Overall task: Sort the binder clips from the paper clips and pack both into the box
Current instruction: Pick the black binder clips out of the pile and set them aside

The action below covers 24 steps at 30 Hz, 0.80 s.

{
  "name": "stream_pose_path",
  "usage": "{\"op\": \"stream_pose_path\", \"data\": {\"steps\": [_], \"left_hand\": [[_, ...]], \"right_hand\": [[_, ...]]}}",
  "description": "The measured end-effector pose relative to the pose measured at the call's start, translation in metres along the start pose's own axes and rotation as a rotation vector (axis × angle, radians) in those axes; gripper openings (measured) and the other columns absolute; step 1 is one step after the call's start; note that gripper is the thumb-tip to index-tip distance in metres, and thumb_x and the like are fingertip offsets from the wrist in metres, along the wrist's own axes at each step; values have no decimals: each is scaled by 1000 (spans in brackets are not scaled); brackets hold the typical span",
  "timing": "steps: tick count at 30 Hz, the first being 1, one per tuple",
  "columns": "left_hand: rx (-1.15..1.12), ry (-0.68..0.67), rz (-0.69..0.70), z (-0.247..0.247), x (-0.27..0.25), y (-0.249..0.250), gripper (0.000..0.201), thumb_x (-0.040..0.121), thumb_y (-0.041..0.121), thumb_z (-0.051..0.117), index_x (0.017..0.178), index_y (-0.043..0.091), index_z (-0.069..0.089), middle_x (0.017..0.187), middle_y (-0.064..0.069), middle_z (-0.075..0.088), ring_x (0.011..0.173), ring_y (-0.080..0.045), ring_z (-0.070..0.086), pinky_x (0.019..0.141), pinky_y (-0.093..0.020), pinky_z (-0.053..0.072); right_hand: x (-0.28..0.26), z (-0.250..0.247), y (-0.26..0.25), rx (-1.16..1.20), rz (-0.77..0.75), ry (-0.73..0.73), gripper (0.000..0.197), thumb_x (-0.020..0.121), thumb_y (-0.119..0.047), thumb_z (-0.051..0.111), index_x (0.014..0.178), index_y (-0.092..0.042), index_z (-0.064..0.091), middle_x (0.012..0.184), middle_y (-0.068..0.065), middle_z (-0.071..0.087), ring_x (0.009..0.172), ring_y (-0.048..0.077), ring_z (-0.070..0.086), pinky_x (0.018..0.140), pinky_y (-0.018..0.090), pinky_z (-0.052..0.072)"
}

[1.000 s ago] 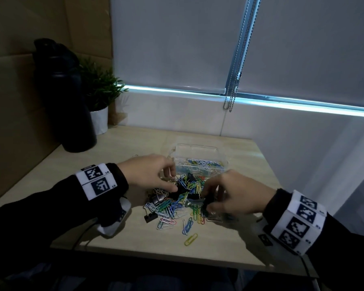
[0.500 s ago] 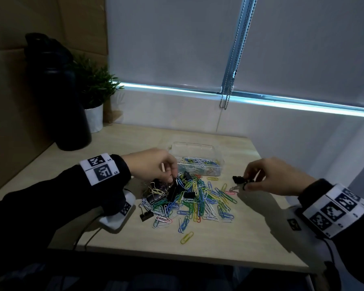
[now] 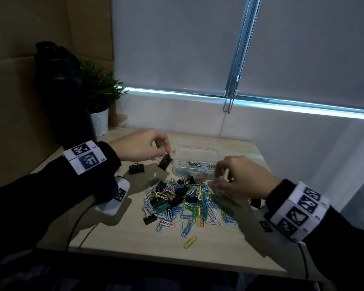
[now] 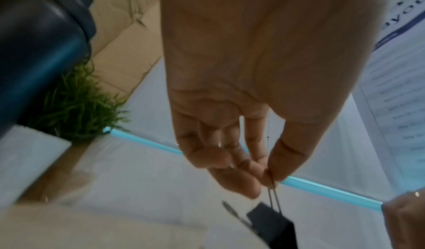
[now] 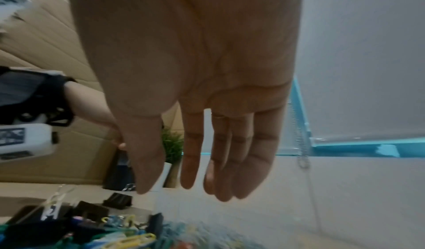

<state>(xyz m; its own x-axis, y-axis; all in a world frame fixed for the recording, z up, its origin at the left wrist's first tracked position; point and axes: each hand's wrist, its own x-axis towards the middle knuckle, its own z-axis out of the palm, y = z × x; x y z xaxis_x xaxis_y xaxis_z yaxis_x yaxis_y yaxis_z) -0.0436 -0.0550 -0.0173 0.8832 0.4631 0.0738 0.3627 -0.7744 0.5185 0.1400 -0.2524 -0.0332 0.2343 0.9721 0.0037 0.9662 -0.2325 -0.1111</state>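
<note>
Left hand (image 3: pixel 143 147) pinches a black binder clip (image 3: pixel 165 164) by its wire handle above the desk (image 3: pixel 135 238), while right hand (image 3: pixel 243 177), fingers loose, holds nothing.

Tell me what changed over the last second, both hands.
The left hand rose from the pile and now pinches a black binder clip by its wire handles, dangling left of the clear box. The right hand let go of its binder clip and came back open over the pile of paper clips. The box and the pile stayed put.
</note>
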Motion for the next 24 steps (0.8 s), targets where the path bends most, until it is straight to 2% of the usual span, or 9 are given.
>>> {"op": "stream_pose_path", "data": {"steps": [3,7,10,12,14,16,19,22,24], "left_hand": [[206,-22,-50,-8,-5,-11,13,89,18,56,97,21,66,89,5,65,64,-2,57,58,-18,41],[372,-136,-166,-9,-15,-31,16,89,20,54,101,25,64,97,3,65,72,-6,53,63,-24,40],[505,-151,-222,-4,-24,-39,21,91,25,53,110,28,60,105,5,62,83,-11,52,69,-26,39],[565,-77,-190,3,-28,-38,24,92,33,53,115,31,56,108,7,56,87,-10,49,71,-26,39],[481,-37,-106,8,-32,-33,26,90,44,55,113,32,56,103,9,55,85,-8,52,74,-28,44],[266,-127,-37,13,-35,-25,27,87,47,60,107,29,61,95,11,62,83,-8,58,75,-27,48],[124,-272,7,24,-36,-17,15,85,36,68,96,26,67,84,11,68,77,-7,64,73,-25,48],[147,-267,24,30,-34,-17,2,85,22,67,86,23,69,77,9,71,65,-2,64,63,-14,45],[112,-269,19,30,-33,-17,6,85,17,66,82,21,69,76,6,72,62,-3,64,59,-9,43]], "right_hand": [[13,6,-27,-19,-48,-41,30,85,-33,64,113,-23,61,113,-1,53,94,16,52,78,28,46],[30,18,-47,42,-259,-170,39,91,-15,58,129,-24,54,133,-1,51,118,20,52,96,30,42],[40,25,-58,27,-313,-234,41,90,-12,58,130,-23,54,131,2,56,119,21,53,98,31,42],[46,27,-62,-8,-320,-213,39,85,-14,66,123,-21,59,123,3,60,113,23,57,95,33,47],[51,27,-63,-47,-321,-218,36,81,-13,70,116,-18,64,117,5,63,109,24,59,91,33,48],[54,27,-63,-60,-306,-247,31,80,-12,71,110,-16,68,112,5,66,105,23,60,88,31,49],[56,28,-56,-22,-270,-263,24,78,-13,72,102,-14,70,103,5,70,98,22,64,82,28,51],[54,25,-45,116,-243,-242,21,78,-16,74,99,-16,73,99,1,73,92,16,65,76,22,47],[52,22,-35,247,-219,-203,21,77,-20,76,98,-20,75,94,-3,74,87,12,68,78,21,50]]}}
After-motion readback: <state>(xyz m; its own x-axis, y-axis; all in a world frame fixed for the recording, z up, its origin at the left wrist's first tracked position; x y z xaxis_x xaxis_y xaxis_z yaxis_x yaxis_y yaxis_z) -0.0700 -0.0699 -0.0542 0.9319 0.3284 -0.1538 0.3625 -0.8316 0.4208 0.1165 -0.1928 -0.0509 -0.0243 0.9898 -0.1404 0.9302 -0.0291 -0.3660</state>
